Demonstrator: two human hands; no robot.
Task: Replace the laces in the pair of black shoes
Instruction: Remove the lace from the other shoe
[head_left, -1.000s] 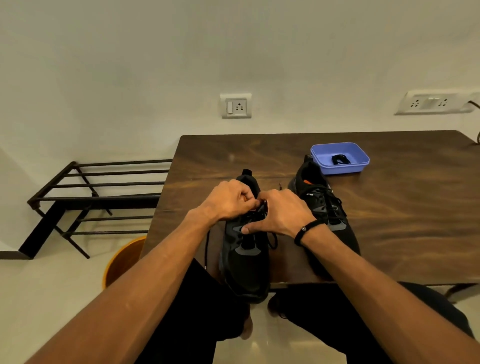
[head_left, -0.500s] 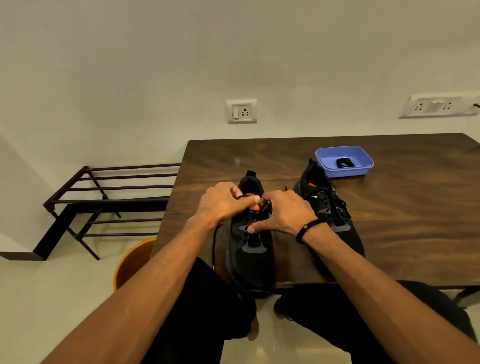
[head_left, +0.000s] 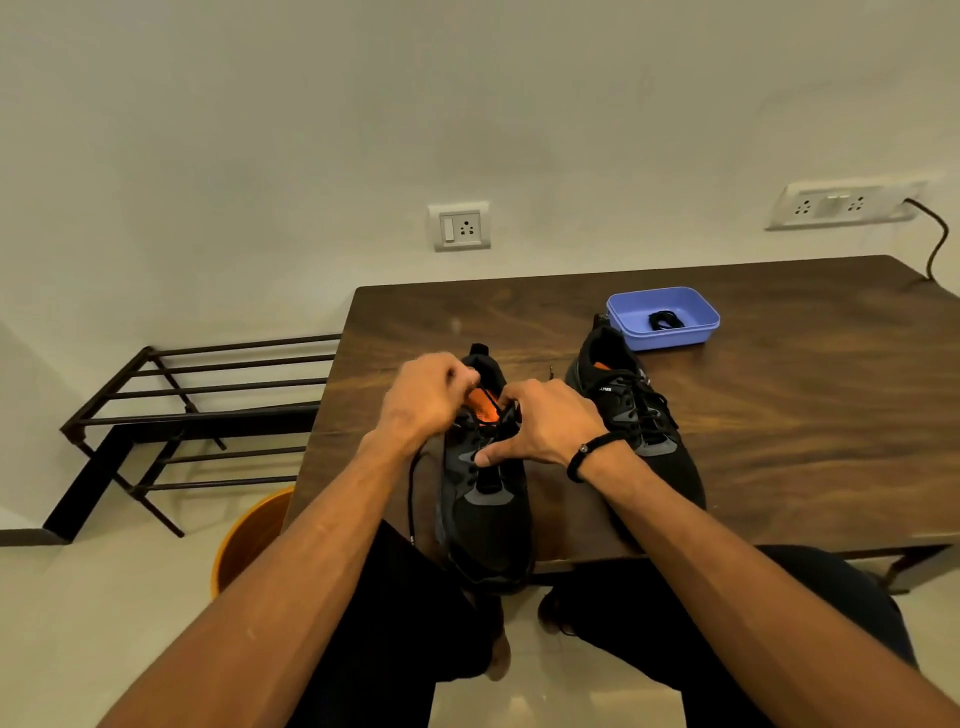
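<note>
Left hand: fingers curled in a loose fist above the collar of the near shoe, seemingly pinching its black lace; the fingertips are blurred, so the exact grip cannot be told. One end of the lace hangs down past the wrist over the table edge. Right hand: resting on the near shoe, thumb stretched flat across the eyelet area, fingers bent round the orange-lined tongue near the top; it wears a black wristband. Near shoe: black, toe toward the person and overhanging the table edge, upper eyelets unlaced. Second shoe: black, fully laced, just to the right, partly hidden by the right forearm. Blue tray: behind the second shoe, almost touching its heel, holding a coiled black lace.
</note>
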